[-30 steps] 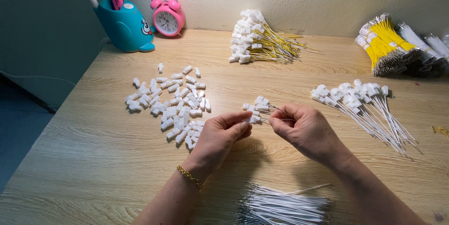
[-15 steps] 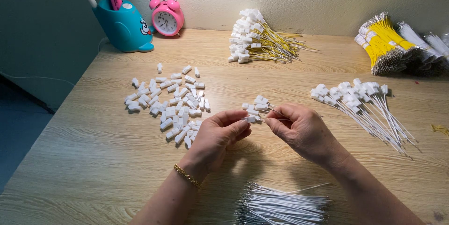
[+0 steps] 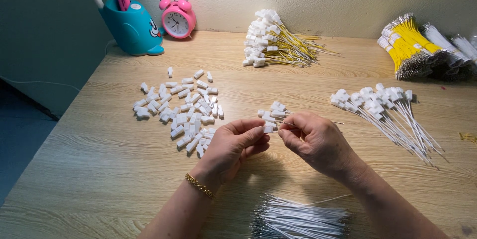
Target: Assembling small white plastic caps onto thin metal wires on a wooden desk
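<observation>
My left hand (image 3: 232, 147) pinches a small white plastic connector (image 3: 268, 129) between thumb and fingertips. My right hand (image 3: 315, 139) faces it and holds a thin white wire (image 3: 288, 128) whose end meets the connector. Just beyond my fingers lies a small cluster of white connectors (image 3: 273, 112) with wires attached. A scatter of loose white connectors (image 3: 181, 108) covers the wooden table (image 3: 99, 169) to the left. A bundle of bare white wires (image 3: 298, 216) lies near the front edge, below my hands.
A pile of white wires with connectors (image 3: 385, 110) lies to the right. Yellow wires with connectors (image 3: 276, 42) sit at the back. Bundled yellow and white wires (image 3: 415, 45) lie far right. A teal pen holder (image 3: 131, 25) and pink alarm clock (image 3: 176, 18) stand back left.
Both hands stay at the same spot. The fingertips have closed in, bringing the wire end and the connector together.
</observation>
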